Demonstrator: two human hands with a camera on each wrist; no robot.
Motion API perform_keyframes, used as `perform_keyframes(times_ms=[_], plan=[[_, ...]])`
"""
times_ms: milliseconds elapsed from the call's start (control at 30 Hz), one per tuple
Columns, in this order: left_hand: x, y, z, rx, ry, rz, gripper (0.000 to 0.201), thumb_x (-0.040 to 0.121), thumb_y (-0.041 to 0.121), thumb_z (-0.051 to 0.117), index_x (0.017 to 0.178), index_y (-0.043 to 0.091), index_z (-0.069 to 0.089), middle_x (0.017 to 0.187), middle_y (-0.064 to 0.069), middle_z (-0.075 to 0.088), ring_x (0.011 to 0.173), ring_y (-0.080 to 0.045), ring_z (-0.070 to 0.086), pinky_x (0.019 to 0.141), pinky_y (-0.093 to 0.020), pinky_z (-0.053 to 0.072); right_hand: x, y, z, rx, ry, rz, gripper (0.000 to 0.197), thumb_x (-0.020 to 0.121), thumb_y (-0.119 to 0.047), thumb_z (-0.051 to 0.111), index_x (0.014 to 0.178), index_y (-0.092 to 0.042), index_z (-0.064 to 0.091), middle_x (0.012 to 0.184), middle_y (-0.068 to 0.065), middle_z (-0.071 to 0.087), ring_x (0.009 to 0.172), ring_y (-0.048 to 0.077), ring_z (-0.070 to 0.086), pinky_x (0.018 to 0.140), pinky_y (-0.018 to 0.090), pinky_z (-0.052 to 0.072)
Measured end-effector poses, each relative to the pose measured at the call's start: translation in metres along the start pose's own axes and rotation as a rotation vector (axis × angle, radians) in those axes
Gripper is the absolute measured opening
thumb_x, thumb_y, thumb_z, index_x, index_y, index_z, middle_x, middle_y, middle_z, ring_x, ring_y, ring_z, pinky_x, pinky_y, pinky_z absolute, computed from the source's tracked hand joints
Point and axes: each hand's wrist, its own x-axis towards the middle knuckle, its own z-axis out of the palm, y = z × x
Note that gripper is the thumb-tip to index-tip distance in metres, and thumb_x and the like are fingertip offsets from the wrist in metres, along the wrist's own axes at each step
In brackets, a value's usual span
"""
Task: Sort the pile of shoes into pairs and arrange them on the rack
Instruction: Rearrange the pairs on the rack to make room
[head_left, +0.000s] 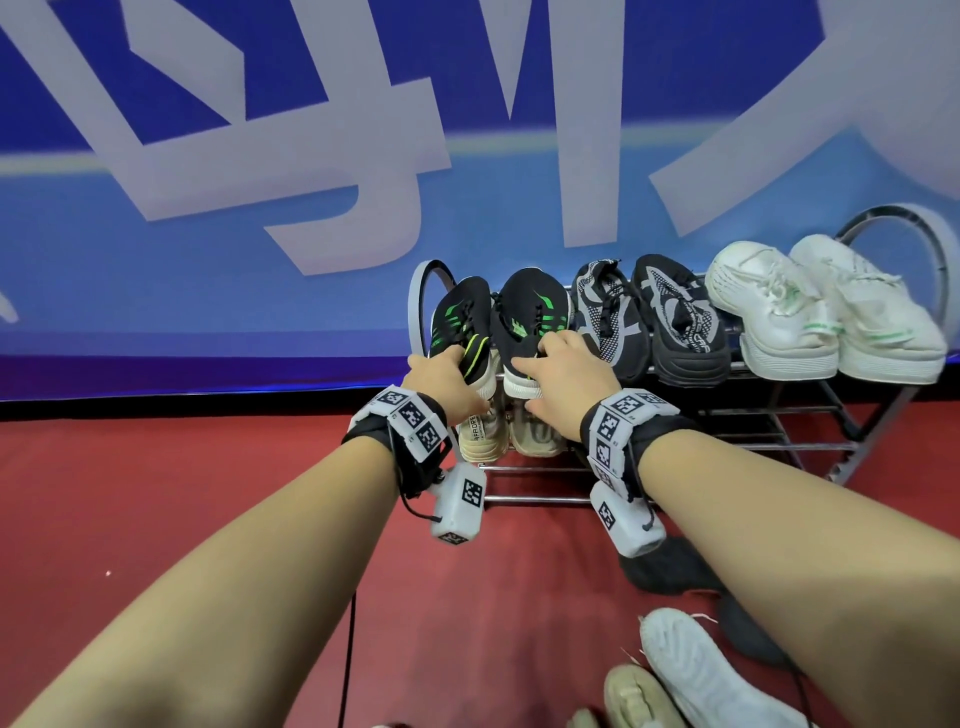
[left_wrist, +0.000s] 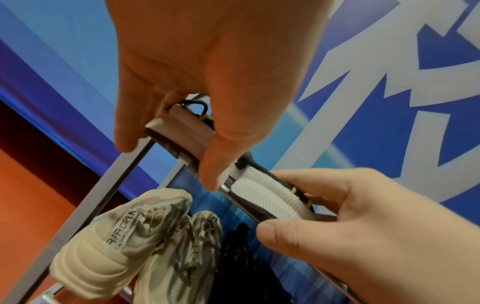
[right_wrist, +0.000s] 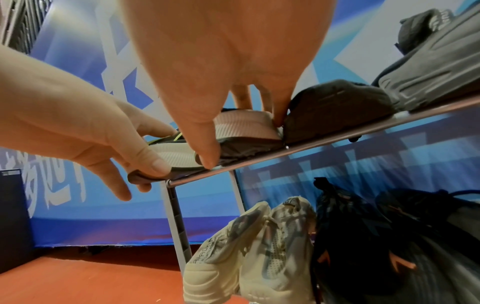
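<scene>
Both hands are on the black-and-green pair at the left end of the top shelf. The left hand (head_left: 451, 382) has its fingers curled over the heel of the left black-and-green shoe (head_left: 461, 322), thumb under the sole edge — clamped on it. The right hand (head_left: 563, 376) does the same with the right black-and-green shoe (head_left: 530, 317), fingers over the collar and thumb pressed to the ribbed white midsole. By the look of it the two heels are being squared against the front bar of the rack (head_left: 810, 415), toes pointing to the blue wall, so the pair sits level beside its neighbours.

Next along the top shelf stands the grey knit pair (head_left: 649, 322) with chunky dark soles, then the white pair (head_left: 826, 306), thick-soled and loosely laced — all heels out, which makes the pairs easy to check. One tier down, directly under the hands, a beige pair (head_left: 506, 434) with padded, rounded heels sits close together, and the wrist views show dark shoes beside it.

The rack is thin metal rods with hooped grey ends, so soles bridge gaps rather than rest on a flat board. On the red carpet near the right arm lie a white shoe (head_left: 696, 670), sole up, a beige shoe (head_left: 631, 693) and something dark — I'd say sorting isn't finished.
</scene>
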Motion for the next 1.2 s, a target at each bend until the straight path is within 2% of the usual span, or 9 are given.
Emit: perform_keyframes(times_ms=[100,233,500,600,667,900,967,1033,1200], plan=[[0.001,-0.003,0.003,-0.059,0.066,0.027,0.046,0.071,0.035,0.081,0.106,0.022,0.054,0.115,-0.013,0.046,0.078,-0.02,0.046,0.067,-0.03,0.043,-0.002,0.0,0.002,0.017,0.024,-0.016,0.04,0.089,-0.028,0.061,0.128,-0.033,0.055,0.125,0.002,0.045,0.133,0.026,0.03,0.081,0.039,0.052],[0.002,-0.007,0.004,-0.102,0.107,0.043,0.048,0.068,0.036,0.084,0.102,0.02,0.054,0.11,-0.012,0.046,0.068,-0.012,0.04,0.065,-0.027,0.039,-0.002,0.0,0.003,0.05,0.06,-0.044,0.038,0.089,-0.03,0.064,0.126,-0.03,0.058,0.124,0.002,0.047,0.134,0.026,0.03,0.085,0.04,0.052],[-0.002,-0.01,0.003,-0.046,0.097,0.062,0.047,0.074,0.044,0.08,0.108,0.026,0.052,0.111,-0.006,0.038,0.067,-0.018,0.053,0.063,-0.028,0.043,0.004,-0.01,0.011,0.099,0.088,-0.008,0.041,0.084,-0.037,0.07,0.124,-0.029,0.061,0.124,0.0,0.048,0.13,0.021,0.034,0.084,0.037,0.049],[-0.006,-0.011,0.008,0.015,0.136,0.055,0.051,0.075,0.051,0.075,0.113,0.027,0.051,0.115,-0.007,0.04,0.088,-0.026,0.057,0.068,-0.033,0.047,0.007,-0.01,0.011,0.08,0.038,-0.011,0.046,0.085,-0.039,0.068,0.128,-0.026,0.056,0.128,0.002,0.046,0.131,0.023,0.033,0.089,0.037,0.045],[-0.007,-0.01,0.009,0.084,0.165,0.037,0.057,0.075,0.055,0.072,0.12,0.028,0.051,0.118,-0.009,0.041,0.108,-0.031,0.048,0.077,-0.038,0.045,0.008,-0.008,0.009,0.052,-0.002,-0.047,0.052,0.087,-0.038,0.066,0.134,-0.024,0.05,0.134,0.004,0.044,0.133,0.025,0.033,0.097,0.039,0.04],[-0.013,0.018,0.0,0.157,0.211,-0.068,0.051,0.079,0.049,0.065,0.117,0.019,0.048,0.13,-0.012,0.04,0.12,-0.034,0.039,0.092,-0.045,0.04,0.003,-0.001,-0.008,0.098,-0.087,-0.108,0.07,0.088,-0.032,0.059,0.15,-0.027,0.029,0.138,0.002,0.046,0.133,0.027,0.034,0.108,0.042,0.036],[-0.013,0.031,-0.009,0.09,0.302,-0.021,0.049,0.081,0.043,0.063,0.121,0.018,0.049,0.136,-0.011,0.039,0.123,-0.034,0.039,0.096,-0.045,0.039,-0.002,0.003,-0.017,0.15,-0.031,-0.109,0.069,0.089,-0.028,0.057,0.151,-0.026,0.027,0.142,0.003,0.045,0.135,0.026,0.033,0.111,0.043,0.033],[-0.015,0.048,-0.019,0.007,0.356,0.09,0.047,0.079,0.027,0.061,0.124,0.019,0.051,0.137,-0.011,0.042,0.124,-0.035,0.039,0.099,-0.043,0.039,-0.009,0.012,-0.026,0.182,0.012,-0.086,0.067,0.089,-0.024,0.057,0.151,-0.025,0.029,0.143,0.005,0.044,0.137,0.026,0.031,0.112,0.044,0.032],[-0.035,0.103,-0.016,-0.044,0.238,0.31,0.029,0.081,0.03,0.059,0.11,0.029,0.065,0.123,-0.006,0.053,0.119,-0.034,0.043,0.098,-0.044,0.042,-0.034,0.055,-0.043,0.105,0.087,0.052,0.067,0.086,-0.024,0.059,0.148,-0.024,0.034,0.145,0.008,0.041,0.139,0.028,0.029,0.113,0.045,0.031]])
